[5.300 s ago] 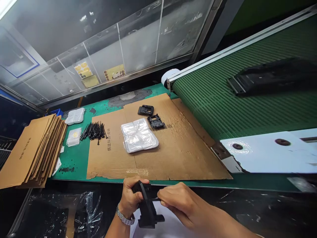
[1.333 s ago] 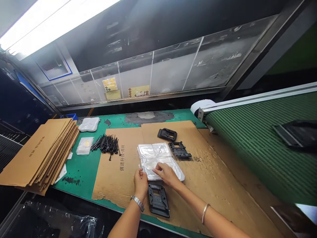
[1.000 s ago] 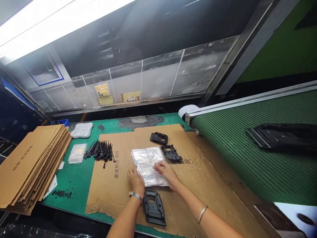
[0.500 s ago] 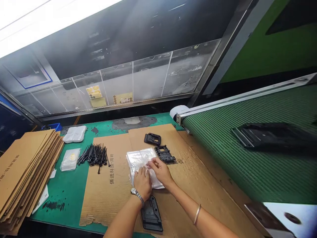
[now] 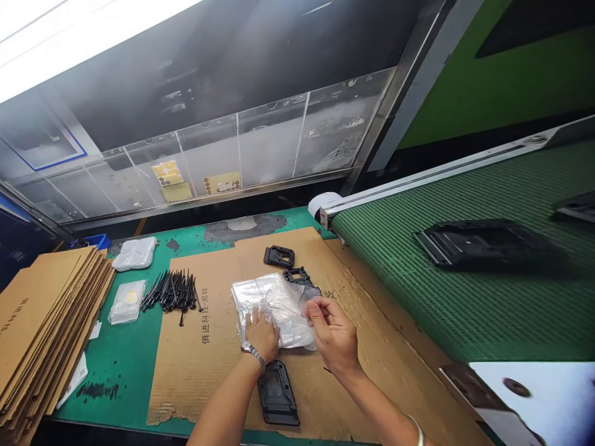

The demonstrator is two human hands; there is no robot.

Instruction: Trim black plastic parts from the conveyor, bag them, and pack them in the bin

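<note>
A stack of clear plastic bags [image 5: 253,291] lies on the cardboard. My left hand [image 5: 261,337], with a watch on its wrist, rests on the stack, fingers laid out and holding nothing. My right hand [image 5: 335,334] pinches the right edge of a clear plastic bag [image 5: 292,303] between thumb and fingers and lifts it off the pile. Behind the lifted film is a black plastic frame [image 5: 297,275], partly covered. Another black frame part [image 5: 279,255] lies just beyond it. Below my left hand is a flat black plastic cover [image 5: 277,393].
Black screw-like pieces [image 5: 174,291] are heaped left of the bags. Further left are two wrapped packs [image 5: 134,253] [image 5: 127,301] and stacked cardboard sheets [image 5: 51,310]. A green conveyor belt [image 5: 395,248] on the right carries black parts [image 5: 483,243].
My right hand has moved right and toward me, drawing the bag's edge up and sideways. My left hand has stayed on the stack. Another black part has come into view on the belt.
</note>
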